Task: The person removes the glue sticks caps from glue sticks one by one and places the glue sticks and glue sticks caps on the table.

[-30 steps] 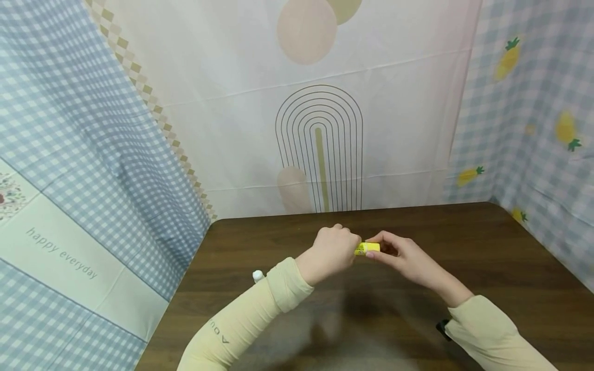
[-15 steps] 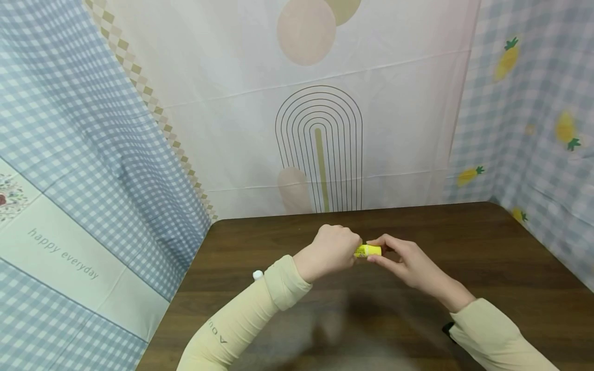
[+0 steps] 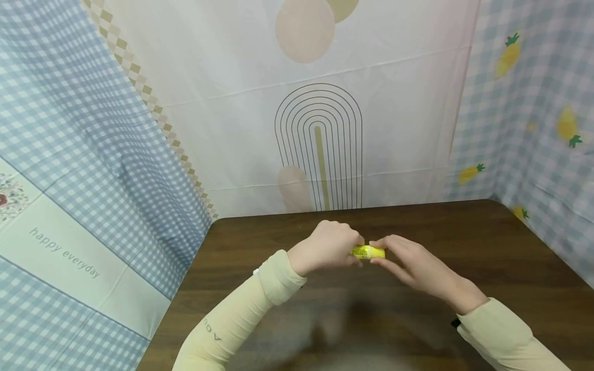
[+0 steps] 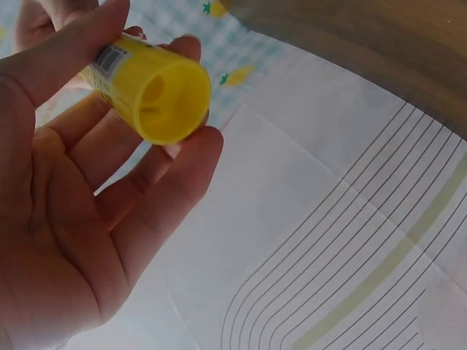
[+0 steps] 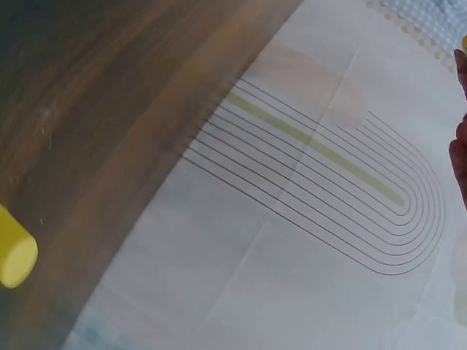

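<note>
A yellow glue stick (image 3: 371, 252) lies sideways between both hands, held up over the dark wooden table (image 3: 260, 237). My left hand (image 3: 327, 246) grips its printed barrel, knuckles up. Thumb and fingers of my right hand (image 3: 419, 265) pinch the plain yellow end. The left wrist view shows the hollow round base of the glue stick (image 4: 171, 102) facing the camera, a barcode on its side, and my left hand's (image 4: 95, 197) thumb and fingers around it. In the right wrist view a smooth yellow end of the glue stick (image 5: 18, 255) shows at the left edge.
A small white-topped thing (image 3: 256, 271) peeks out from behind the left sleeve (image 3: 246, 304), the rest hidden. Behind the table hangs a white cloth (image 3: 232, 144) with an arch pattern. Blue checked cloth (image 3: 153, 170) borders the left side, with more on the right.
Both hands and the glue stick have shifted slightly; its plain end has moved a little right and down. The left sleeve now covers more of the white-topped thing.
</note>
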Motion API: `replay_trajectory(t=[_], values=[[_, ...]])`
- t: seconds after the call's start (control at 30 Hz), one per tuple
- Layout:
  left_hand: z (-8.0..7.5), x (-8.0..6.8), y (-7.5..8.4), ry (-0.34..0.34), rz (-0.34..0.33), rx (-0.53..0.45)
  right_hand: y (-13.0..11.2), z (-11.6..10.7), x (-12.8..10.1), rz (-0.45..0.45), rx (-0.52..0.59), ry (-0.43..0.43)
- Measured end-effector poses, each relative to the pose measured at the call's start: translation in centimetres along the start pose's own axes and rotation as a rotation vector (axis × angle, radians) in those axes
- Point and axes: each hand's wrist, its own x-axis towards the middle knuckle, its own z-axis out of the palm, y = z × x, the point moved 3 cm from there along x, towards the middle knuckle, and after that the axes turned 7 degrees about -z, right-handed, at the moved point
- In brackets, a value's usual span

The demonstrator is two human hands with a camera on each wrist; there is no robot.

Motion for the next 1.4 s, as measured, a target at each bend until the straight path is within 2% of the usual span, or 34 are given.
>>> replay_trajectory(t=[0.1, 0.2, 0.27, 0.4, 0.5, 0.63, 0.73, 0.83, 0.93, 1.0, 1.13, 1.27, 1.4], values=[[-0.3, 0.1, -0.2, -0.021, 0.008, -0.014, -0.2, -0.3, 0.4, -0.076, -0.042, 0.028], [-0.5, 0.0, -0.1, 0.002, 0.006, 0.038, -0.3, -0.5, 0.5, -0.063, -0.028, 0.028], [-0.5, -0.2, 0.3, 0.063, 0.007, 0.125, -0.2, -0.5, 0.5, 0.026, 0.013, 0.007], [-0.6, -1.0, 1.4, 0.252, 0.013, 0.324, 0.1, -0.6, 0.3, 0.307, 0.115, -0.037], [-0.5, -1.4, 2.0, 0.379, 0.016, 0.411, 0.1, -0.7, 0.3, 0.485, 0.193, -0.063], [-0.7, -1.7, 2.3, 0.456, 0.015, 0.449, 0.3, -1.1, 0.6, 0.623, 0.267, -0.106], [-0.8, -1.9, 2.5, 0.470, 0.019, 0.460, 0.4, -1.2, 0.8, 0.658, 0.280, -0.140], [-0.6, -2.1, 2.6, 0.500, 0.029, 0.478, 0.3, -1.2, 0.8, 0.628, 0.272, -0.142], [-0.5, -2.2, 2.7, 0.528, 0.035, 0.477, 0.0, -1.1, 0.7, 0.553, 0.246, -0.102], [-0.7, -2.2, 2.6, 0.519, 0.031, 0.453, -0.1, -1.0, 0.6, 0.503, 0.223, -0.066], [-1.3, -2.2, 2.3, 0.452, 0.023, 0.379, -0.5, -0.8, 0.6, 0.415, 0.177, -0.021], [-1.4, -2.0, 1.6, 0.366, 0.014, 0.269, -0.7, -0.8, 0.7, 0.248, 0.089, -0.005], [-1.2, -1.6, 0.8, 0.211, 0.012, 0.116, -0.9, -0.7, 0.7, 0.072, -0.024, -0.006]])
